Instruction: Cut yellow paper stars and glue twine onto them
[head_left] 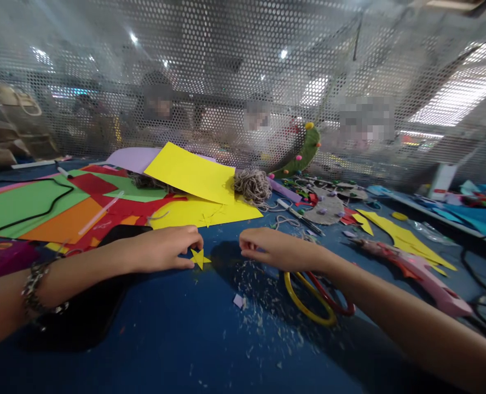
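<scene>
- My left fingers [197, 237] were at the left edge of a little yellow star [201, 258], with the thumb on the near side. It looked like I had it pinched there.
- The star was just over the bench [165, 339], left of the middle, with its points sticking out to the right.
- My right fingers [247, 245] were curled in, well apart from the star. I could not tell if they were squeezed tight or had something tiny inside.
- I think the star was very light and thin, like paper or foam. It would bend easily, and its skinny points could crease or rip.
- The fat middle seemed the best place to hold it, with a soft pinch. One point alone would be floppy, I guess.
- A yellow loop [291, 295] and a red loop [352, 313], maybe scissor handles, lay by my right arm.
- A big yellow sheet [194, 171] lay on the far side, touching a ball of gray yarn [252, 186] on its right.
</scene>
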### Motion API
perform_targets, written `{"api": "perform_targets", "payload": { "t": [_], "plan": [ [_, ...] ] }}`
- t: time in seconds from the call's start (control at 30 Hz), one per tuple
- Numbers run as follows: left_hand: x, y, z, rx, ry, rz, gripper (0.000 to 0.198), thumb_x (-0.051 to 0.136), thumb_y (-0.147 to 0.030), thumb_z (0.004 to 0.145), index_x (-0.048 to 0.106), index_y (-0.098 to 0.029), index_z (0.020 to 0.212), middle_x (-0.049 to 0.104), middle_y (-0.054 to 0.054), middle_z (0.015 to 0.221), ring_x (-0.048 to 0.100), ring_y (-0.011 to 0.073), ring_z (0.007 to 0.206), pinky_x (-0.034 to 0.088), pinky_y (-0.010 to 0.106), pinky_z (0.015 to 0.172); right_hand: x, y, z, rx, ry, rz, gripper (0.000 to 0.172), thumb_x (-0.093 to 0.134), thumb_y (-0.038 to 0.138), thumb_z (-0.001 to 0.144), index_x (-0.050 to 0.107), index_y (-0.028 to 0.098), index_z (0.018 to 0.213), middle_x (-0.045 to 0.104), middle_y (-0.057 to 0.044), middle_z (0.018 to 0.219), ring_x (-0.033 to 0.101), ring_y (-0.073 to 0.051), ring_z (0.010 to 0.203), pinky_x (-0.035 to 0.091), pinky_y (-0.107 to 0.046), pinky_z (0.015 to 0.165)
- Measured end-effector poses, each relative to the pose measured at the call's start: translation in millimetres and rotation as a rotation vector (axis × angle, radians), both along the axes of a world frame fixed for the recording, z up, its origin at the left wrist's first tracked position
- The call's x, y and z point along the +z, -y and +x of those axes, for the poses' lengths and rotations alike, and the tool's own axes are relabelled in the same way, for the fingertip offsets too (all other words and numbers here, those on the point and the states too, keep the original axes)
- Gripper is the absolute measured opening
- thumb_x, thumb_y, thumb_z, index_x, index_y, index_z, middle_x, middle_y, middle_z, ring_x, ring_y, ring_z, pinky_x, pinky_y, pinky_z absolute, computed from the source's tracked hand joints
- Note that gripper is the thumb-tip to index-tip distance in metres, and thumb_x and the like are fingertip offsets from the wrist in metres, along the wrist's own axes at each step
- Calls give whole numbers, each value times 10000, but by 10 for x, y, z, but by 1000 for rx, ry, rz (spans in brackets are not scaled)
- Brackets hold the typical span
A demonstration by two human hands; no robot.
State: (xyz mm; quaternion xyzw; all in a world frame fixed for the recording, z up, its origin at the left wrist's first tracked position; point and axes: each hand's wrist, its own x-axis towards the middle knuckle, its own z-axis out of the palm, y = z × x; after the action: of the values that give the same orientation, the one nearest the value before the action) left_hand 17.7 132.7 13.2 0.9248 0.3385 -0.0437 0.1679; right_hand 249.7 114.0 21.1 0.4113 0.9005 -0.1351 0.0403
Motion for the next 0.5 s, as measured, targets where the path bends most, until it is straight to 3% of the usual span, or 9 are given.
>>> {"api": "perform_targets", "payload": {
  "t": [0.17,0.27,0.37,0.43,0.5],
  "plan": [
    [-44,21,-20,-11,80,8,191,455,-261,792,507,-149,938,523,77,953,502,183,837,379,282,711,152,136,-50,-80,-296,-139,239,280,299,897,475,164,926,559,-48,1002,505,-114,898,386,-226,752],
    [-75,24,-36,-9,85,6,176,455,-250,793,501,-153,933,519,72,936,494,188,845,369,288,720,134,259,-67,-159,-410,-209,218,274,291,897,433,166,817,570,-31,846,532,-92,738,401,-215,664],
    [-85,31,-36,26,94,-16,207,444,-233,792,482,-157,981,509,64,922,488,170,803,364,267,683,46,413,-86,-147,-354,-188,190,318,288,879,422,176,768,501,23,637,443,-71,526,341,-199,500],
    [-76,35,-29,71,99,-41,255,456,-224,775,463,-146,1017,505,57,889,484,159,771,359,251,665,-27,498,-97,-107,-299,-137,126,409,286,842,479,182,859,510,27,642,434,-73,533,321,-197,495],
    [-61,36,-23,108,95,-69,345,480,-229,752,428,-137,1081,498,44,852,483,151,740,353,240,644,-98,541,-103,-46,-282,-139,205,492,275,802,503,205,994,569,10,767,480,-76,613,346,-192,550]
  ]
}}
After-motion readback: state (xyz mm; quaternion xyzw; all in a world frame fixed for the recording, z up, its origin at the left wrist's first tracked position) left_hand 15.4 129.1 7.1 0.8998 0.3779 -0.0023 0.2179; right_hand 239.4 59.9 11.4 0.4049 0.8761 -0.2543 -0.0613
